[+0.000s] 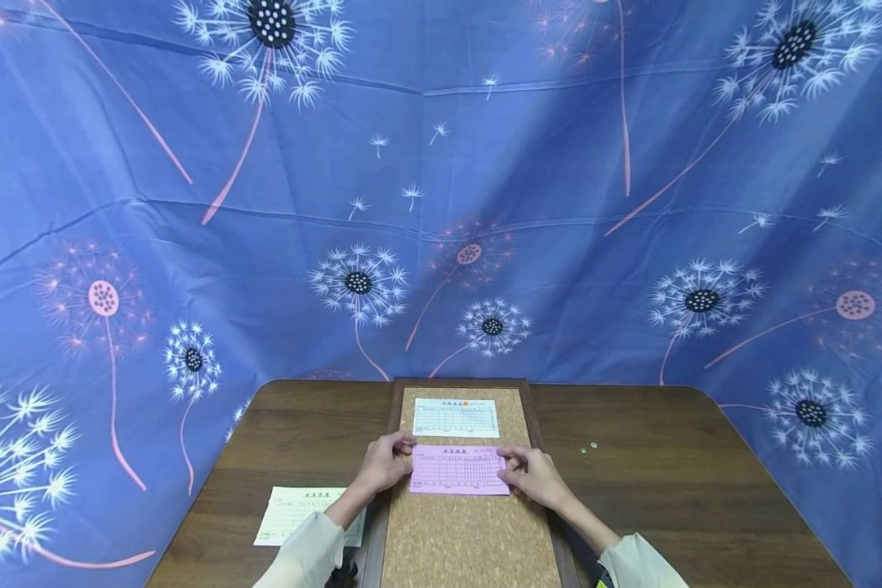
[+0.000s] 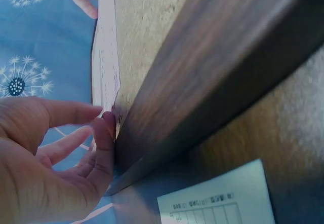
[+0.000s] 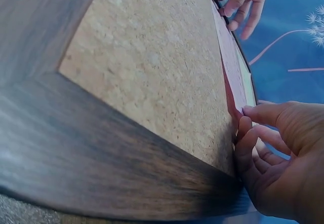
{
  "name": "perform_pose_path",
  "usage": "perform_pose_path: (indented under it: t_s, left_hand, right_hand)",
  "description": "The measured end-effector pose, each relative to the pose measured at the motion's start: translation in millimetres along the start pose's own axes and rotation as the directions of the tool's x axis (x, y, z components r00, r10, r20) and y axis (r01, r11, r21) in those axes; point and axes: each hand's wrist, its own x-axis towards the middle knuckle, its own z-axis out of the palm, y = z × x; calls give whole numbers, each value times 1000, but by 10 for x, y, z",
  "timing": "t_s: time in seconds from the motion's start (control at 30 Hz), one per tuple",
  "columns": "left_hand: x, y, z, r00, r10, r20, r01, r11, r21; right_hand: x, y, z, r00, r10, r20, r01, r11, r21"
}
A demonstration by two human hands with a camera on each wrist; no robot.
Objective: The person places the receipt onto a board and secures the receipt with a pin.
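Observation:
A pink printed form is held flat in front of the cork board, just below a white form with blue print. My left hand pinches its left edge between thumb and finger. At the opposite edge, my right hand pinches the pink sheet the same way. In the right wrist view the pink form stands slightly off the cork near that hand. An orange dot, perhaps a pushpin, marks the white form's top edge.
A pale yellow-green form lies on the brown table left of the board, partly under my left forearm. Two small greenish pieces lie right of the board. The board has a raised dark wooden frame. Behind hangs a blue dandelion-patterned cloth.

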Motion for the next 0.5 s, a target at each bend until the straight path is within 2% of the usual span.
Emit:
perform_pose_path:
  t_s: [0.13,0.3,0.5]
  left_hand:
    - [-12,-4,-27,998,20,58,-22,999,31]
    - [-5,-17,-18,988,49,146,-61,995,78]
    - [40,-76,-18,988,34,148,-36,999,13]
  right_hand:
    - [2,8,-1,1000,-6,-3,6,1000,-6]
    - [18,20,1,1000,0,-8,0,1000,-25]
    - [11,14,-36,1000,-15,-4,15,1000,-20]
